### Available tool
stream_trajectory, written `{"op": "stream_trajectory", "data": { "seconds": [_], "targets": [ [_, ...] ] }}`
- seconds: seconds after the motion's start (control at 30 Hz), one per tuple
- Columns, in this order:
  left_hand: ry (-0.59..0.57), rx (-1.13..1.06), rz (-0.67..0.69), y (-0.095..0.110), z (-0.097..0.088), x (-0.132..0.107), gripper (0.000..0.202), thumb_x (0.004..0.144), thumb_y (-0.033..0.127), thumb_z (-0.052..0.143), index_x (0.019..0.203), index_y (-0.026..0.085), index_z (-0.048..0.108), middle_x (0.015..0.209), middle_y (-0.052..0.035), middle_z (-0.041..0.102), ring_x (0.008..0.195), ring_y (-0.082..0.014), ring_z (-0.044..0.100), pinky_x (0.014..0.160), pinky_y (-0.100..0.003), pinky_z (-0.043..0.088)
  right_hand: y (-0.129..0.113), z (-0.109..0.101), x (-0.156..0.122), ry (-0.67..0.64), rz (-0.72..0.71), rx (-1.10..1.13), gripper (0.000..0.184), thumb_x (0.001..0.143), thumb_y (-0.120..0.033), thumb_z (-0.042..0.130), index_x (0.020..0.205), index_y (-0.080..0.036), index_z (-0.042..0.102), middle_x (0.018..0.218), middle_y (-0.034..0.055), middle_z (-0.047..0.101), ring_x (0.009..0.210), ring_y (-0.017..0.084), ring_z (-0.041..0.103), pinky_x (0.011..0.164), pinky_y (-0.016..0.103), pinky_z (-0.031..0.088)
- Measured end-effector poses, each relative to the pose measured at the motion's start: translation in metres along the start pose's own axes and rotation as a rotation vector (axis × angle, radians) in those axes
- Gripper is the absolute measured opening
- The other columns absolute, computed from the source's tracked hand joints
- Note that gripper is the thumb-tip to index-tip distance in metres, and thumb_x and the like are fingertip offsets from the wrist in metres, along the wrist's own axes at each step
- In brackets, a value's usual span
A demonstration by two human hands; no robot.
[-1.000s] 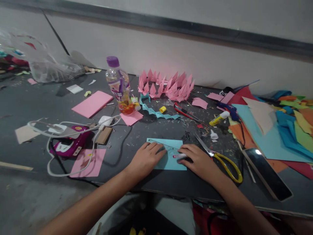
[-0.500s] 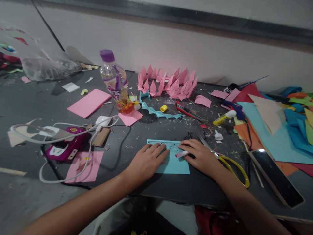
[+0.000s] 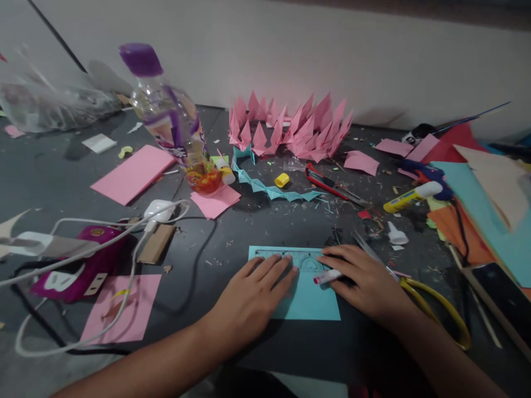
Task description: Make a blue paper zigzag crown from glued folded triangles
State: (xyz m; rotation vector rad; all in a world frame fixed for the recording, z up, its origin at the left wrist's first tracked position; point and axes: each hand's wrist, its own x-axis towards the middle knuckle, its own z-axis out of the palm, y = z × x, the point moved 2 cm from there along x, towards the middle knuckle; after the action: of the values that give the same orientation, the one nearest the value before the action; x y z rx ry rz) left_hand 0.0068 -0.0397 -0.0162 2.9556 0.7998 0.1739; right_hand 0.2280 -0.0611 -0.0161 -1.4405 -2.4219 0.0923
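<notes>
Dark tabletop (image 3: 224, 237), littered with scraps. Light blue sheet (image 3: 311, 304) lies flat in front of me, near the table's front edge. Clear ruler (image 3: 309, 264) rests on it, along its upper part; a protractor-like arc and a heart shape show on the ruler between my hands.

My left hand (image 3: 253, 290): palm down, spread flat rather than gripping, fingertips on the ruler's left half, the rest over the sheet's left side. My right hand (image 3: 365, 279): fingers closed around a pale pen (image 3: 327, 276), its reddish end pointing left over the sheet. Forefinger reaches to the ruler's right end. Cannot tell whether the pen touches paper.

Just beside the right hand: scissors (image 3: 409, 283), yellow handles towards me, blades partly hidden by my hand. Further right, a phone (image 3: 504, 296); beyond the scissors, a yellow glue stick (image 3: 410, 197) on its side.

Ahead of the sheet: red box cutter (image 3: 327, 181), small yellow cap (image 3: 282, 179), folded blue strip (image 3: 269, 192) in a curve. Behind these, pink ring of pointed folded pieces (image 3: 307, 138). Left of it, a purple-capped bottle (image 3: 178, 132), its base on pink paper (image 3: 228, 200).
</notes>
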Motion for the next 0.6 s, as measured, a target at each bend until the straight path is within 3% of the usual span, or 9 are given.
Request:
{"op": "stream_trajectory", "data": {
  "seconds": [0.6],
  "targets": [
    [0.030, -0.030, -0.003, -0.0009, -0.0002, -0.0003, 0.041, 0.089, 0.017, 0.040, 0.130, 0.019, 0.044, 0.135, -0.0046, 0.049, 0.121, -0.0181, 0.045, 0.099, -0.032, 0.033, 0.0030, 0.0016, -0.0037, -0.032, 0.026, 0.050, 0.030, 0.079, -0.015, 0.052, 0.107, -0.019, 0.063, 0.106, 0.0114, 0.066, 0.098, 0.025, 0.059, 0.082, 0.043, 0.051]
  ]
}}
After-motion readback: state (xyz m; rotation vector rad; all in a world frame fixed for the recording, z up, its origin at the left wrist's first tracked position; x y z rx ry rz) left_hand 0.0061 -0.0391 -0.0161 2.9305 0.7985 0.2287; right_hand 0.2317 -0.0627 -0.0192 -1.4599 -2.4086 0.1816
